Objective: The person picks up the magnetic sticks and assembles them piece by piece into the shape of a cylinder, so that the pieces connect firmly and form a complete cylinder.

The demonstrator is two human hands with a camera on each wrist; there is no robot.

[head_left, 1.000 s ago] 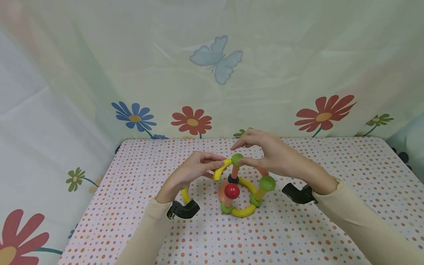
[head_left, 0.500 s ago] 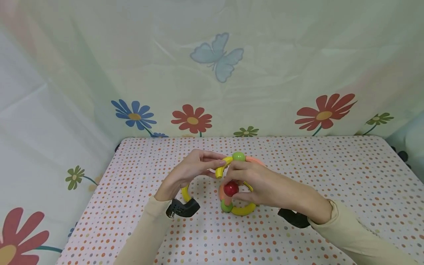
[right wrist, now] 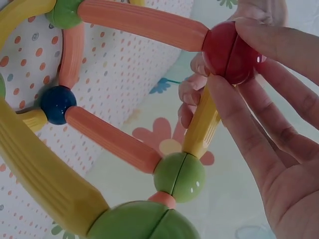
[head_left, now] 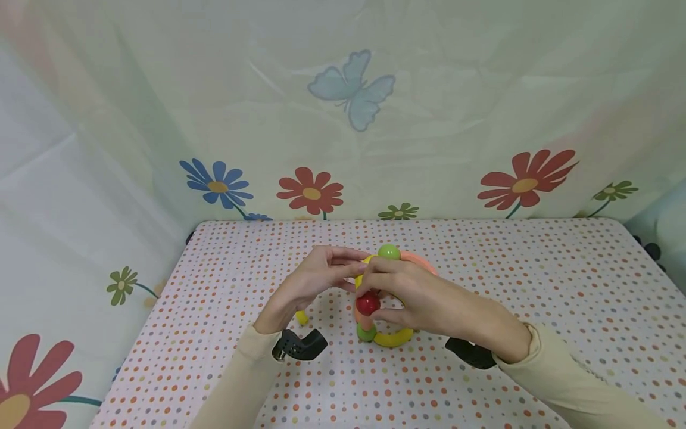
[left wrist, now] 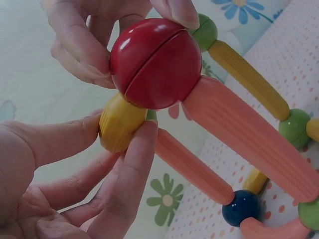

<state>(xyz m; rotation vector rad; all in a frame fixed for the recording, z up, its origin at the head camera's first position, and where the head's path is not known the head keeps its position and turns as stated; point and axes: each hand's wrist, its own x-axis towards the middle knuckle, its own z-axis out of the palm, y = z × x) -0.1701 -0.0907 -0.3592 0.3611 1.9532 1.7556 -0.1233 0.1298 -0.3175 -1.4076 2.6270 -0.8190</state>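
A standing frame of magnetic-looking rods and balls is between the hands. My left hand (head_left: pixel 313 280) pinches a curved yellow rod (left wrist: pixel 119 122) between thumb and fingers. My right hand (head_left: pixel 409 292) holds the red ball (right wrist: pixel 232 52) in its fingertips. That ball caps an orange rod (left wrist: pixel 249 137), and the yellow rod's near end meets it in both wrist views. At the rod's far end sits a green ball (right wrist: pixel 179 177). Lower down, a dark blue ball (left wrist: pixel 241 208) joins other rods. In the head view the right hand hides much of the frame.
Another yellow piece (head_left: pixel 302 317) lies on the dotted tablecloth (head_left: pixel 482 393) by the left wrist, partly hidden. A curved yellow rod (head_left: pixel 393 338) forms part of the frame's base on the table. Behind stands a flowered curtain (head_left: pixel 439 119).
The right hand has come down from the top green ball to the red ball and grips it. The red ball has shifted slightly left, toward the yellow rod the left hand keeps holding.
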